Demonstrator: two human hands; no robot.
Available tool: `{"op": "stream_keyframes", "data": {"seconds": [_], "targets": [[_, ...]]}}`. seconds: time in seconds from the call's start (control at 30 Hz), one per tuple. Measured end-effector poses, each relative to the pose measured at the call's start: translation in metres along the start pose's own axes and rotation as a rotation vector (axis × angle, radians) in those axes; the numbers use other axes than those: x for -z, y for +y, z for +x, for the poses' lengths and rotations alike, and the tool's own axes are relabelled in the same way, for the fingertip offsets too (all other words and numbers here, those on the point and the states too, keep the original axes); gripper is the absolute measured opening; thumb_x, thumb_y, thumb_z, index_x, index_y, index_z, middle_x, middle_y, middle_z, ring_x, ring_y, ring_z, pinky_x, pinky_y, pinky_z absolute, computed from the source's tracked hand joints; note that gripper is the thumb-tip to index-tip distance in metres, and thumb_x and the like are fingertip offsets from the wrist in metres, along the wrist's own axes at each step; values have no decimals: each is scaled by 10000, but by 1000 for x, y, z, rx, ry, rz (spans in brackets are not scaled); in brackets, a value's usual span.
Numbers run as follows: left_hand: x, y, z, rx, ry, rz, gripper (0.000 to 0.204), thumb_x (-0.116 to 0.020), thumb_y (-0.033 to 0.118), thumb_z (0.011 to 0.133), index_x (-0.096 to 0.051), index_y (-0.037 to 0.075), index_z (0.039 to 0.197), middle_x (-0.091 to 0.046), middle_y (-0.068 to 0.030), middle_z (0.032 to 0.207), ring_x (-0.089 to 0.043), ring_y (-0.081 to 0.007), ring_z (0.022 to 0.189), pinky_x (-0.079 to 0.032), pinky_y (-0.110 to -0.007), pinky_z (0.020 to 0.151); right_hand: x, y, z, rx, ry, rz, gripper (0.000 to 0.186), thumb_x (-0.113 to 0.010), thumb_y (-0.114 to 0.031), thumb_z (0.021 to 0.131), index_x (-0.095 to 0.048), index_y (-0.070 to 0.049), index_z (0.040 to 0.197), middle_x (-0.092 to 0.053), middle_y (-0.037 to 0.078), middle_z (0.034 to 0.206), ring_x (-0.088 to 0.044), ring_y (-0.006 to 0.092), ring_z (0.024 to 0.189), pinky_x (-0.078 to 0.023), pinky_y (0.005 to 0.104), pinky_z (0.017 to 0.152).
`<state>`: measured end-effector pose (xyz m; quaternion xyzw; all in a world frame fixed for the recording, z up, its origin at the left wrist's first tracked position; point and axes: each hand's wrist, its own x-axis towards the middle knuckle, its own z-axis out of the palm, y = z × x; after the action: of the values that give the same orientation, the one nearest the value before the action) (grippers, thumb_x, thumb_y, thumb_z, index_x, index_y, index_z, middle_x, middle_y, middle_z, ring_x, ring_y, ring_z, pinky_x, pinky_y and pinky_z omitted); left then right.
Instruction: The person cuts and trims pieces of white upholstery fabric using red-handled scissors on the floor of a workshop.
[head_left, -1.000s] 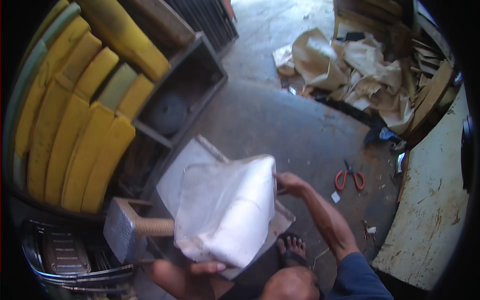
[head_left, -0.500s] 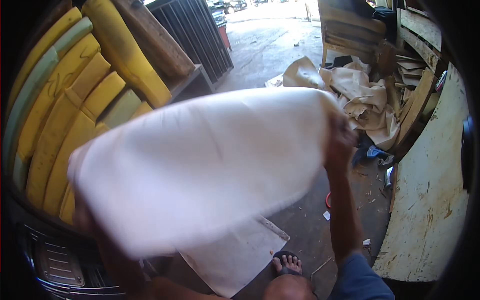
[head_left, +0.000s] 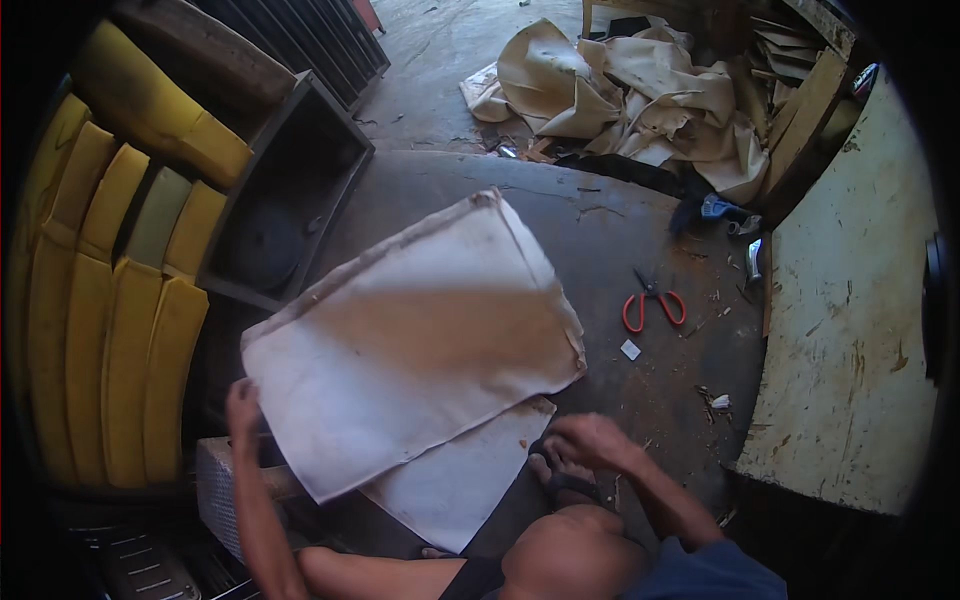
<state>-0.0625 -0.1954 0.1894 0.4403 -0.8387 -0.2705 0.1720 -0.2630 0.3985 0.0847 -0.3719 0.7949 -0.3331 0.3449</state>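
Note:
A pale, brown-stained sheet [head_left: 310,400], perhaps leather or vinyl, lies in front of me with rough, folded edges. It partly covers a second pale piece [head_left: 455,485] on the floor. At the upper sheet's left edge, my left hand [head_left: 243,408] is closed, seemingly with the edge pinched in its fingers. My right hand [head_left: 590,440] is off the sheet, above my sandaled foot, its fingers curled with nothing visible in them. Red-handled scissors [head_left: 653,303] rest on the floor beyond my right hand, near a small white scrap [head_left: 630,349].
Yellow foam pads [head_left: 120,370] are stacked at left beside a dark metal box frame [head_left: 330,205]. Crumpled beige material [head_left: 670,95] is heaped at the back. A worn, pale board [head_left: 850,310] leans along the right, with a blue-handled tool [head_left: 725,210] near it.
The sheet, held up in both hands before, has come down onto the lower piece. My right hand has let go and moved down toward my foot. The scissors have come into full view.

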Motion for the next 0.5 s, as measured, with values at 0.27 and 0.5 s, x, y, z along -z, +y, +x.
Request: {"op": "stream_keyframes", "data": {"seconds": [0.27,0.5], "targets": [[-289,102,-227,-392,-555,-45,394,-729,160,776,-631,35,1137,-643,-177,1093,-600,-339,1045,-464,-412,945,33,65,60,-296,401,-135,386,-626,-284,886,-617,-22,1170,-638,219,1042,-624,402,970,-496,474,856],[-362,177,-279,-569,-514,198,239,-688,168,793,-659,62,1006,-620,-132,975,-583,-306,981,-431,-448,846,14,113,78,-426,533,89,475,-647,-346,873,-605,-4,1200,-633,229,1043,-618,384,989,-478,455,889]]}}
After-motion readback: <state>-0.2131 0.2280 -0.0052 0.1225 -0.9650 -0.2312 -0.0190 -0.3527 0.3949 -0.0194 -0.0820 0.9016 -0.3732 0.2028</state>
